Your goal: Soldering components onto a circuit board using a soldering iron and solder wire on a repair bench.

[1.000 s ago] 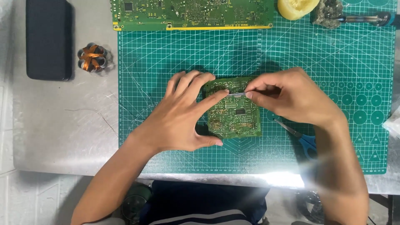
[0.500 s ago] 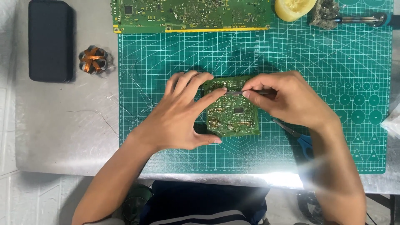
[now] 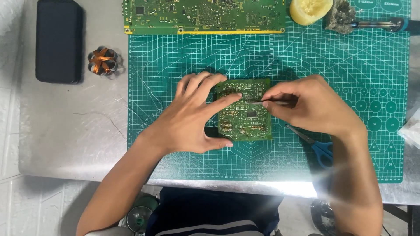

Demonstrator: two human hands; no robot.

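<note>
Your left hand (image 3: 192, 118) lies spread and flat, fingertips pinning the left edge of the small green circuit board (image 3: 246, 116), which sits near the middle of the green cutting mat (image 3: 183, 52) with its longer axis running away from you. Your right hand (image 3: 313, 107) pinches a thin metal tool (image 3: 273, 102), apparently tweezers; it lies roughly crosswise, tip pointing left onto the board's upper part. Blue-handled scissors (image 3: 321, 150) lie partly under your right wrist.
</note>
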